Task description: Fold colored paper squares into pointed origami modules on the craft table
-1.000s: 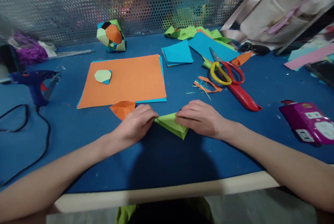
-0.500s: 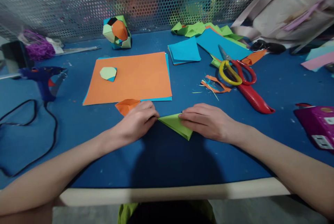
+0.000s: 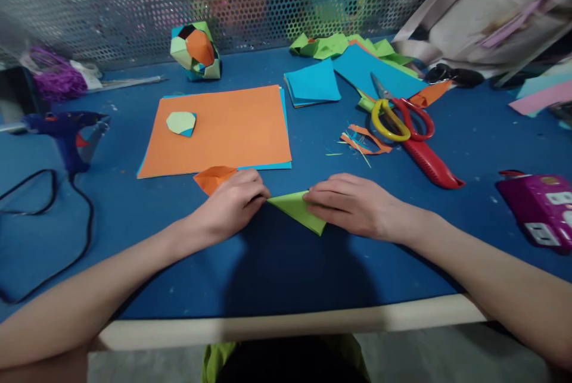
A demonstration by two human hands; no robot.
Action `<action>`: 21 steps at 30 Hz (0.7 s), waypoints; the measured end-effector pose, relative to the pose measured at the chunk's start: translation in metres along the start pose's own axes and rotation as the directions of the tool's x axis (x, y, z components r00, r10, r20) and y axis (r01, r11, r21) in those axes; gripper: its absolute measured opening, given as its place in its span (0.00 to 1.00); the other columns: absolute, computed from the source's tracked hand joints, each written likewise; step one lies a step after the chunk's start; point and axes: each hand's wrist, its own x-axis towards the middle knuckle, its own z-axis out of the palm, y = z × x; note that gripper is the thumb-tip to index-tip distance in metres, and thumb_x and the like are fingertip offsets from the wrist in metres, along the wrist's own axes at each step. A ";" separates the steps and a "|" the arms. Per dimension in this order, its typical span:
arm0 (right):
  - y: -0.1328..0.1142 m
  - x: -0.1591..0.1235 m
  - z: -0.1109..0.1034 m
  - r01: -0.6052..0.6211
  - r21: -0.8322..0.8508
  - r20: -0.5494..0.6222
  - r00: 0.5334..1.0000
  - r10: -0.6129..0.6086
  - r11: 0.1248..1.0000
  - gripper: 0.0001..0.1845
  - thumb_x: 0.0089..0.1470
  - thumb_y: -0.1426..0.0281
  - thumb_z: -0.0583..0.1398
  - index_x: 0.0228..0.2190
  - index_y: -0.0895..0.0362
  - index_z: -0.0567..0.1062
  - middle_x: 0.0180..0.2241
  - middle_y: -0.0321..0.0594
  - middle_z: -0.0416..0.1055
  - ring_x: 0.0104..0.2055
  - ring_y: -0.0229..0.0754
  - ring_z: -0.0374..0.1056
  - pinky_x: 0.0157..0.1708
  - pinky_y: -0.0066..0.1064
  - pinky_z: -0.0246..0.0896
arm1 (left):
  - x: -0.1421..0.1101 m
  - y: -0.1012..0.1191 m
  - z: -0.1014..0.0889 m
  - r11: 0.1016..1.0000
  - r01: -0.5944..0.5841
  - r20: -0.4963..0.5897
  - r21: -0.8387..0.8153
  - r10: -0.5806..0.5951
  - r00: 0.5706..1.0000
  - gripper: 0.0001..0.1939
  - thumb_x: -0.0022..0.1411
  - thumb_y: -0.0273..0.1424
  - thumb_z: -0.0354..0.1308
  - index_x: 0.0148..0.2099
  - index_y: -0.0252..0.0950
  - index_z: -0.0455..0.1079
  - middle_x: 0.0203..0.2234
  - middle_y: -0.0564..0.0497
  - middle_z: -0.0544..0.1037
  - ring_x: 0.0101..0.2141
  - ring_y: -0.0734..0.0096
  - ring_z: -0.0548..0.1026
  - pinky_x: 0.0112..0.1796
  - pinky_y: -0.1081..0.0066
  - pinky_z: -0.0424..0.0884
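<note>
A green sheet of paper (image 3: 292, 207), folded into a triangle, lies on the blue tabletop between my hands. My left hand (image 3: 239, 201) pinches its pointed left corner. The fingers of my right hand (image 3: 346, 204) are together and cover its right end, with the thumb tucked underneath. Just behind my left hand rests an orange folded paper piece (image 3: 213, 179), partly hidden by the hand. Farther back is a stack of orange and blue sheets (image 3: 223, 133) with a pale green and blue folded piece (image 3: 181, 123) on top.
A paper ball (image 3: 196, 51) stands by the perforated metal panel. Blue paper squares (image 3: 311, 83), scissors (image 3: 391, 121), a red cutter (image 3: 433, 164) and paper scraps (image 3: 366, 139) lie to the right. At left is a blue glue gun (image 3: 71, 136) with its cord; a purple box (image 3: 538, 210) sits far right.
The camera view has shifted slightly. The green paper looks a little flatter, its lower folded edge closed up. Both hands keep their places on it.
</note>
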 end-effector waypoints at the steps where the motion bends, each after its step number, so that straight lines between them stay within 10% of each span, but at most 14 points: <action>1: 0.000 0.000 0.000 0.003 0.001 0.006 1.000 -0.003 1.000 0.17 0.63 0.75 0.46 0.40 0.57 0.74 0.44 0.42 0.73 0.47 0.42 0.65 0.43 0.37 0.61 | 0.000 0.000 0.000 1.000 0.003 0.002 0.004 -0.003 1.000 0.10 0.62 0.24 0.47 0.34 0.34 0.69 0.30 0.48 0.70 0.34 0.69 0.68 0.36 0.68 0.66; 21: -0.001 -0.002 -0.003 0.022 -0.005 0.034 0.999 -0.022 1.000 0.14 0.62 0.75 0.49 0.41 0.58 0.73 0.43 0.42 0.72 0.47 0.41 0.64 0.43 0.35 0.59 | 0.002 0.004 -0.004 0.999 0.011 0.022 0.042 -0.012 1.000 0.10 0.63 0.28 0.46 0.35 0.34 0.70 0.32 0.48 0.71 0.35 0.68 0.69 0.37 0.69 0.65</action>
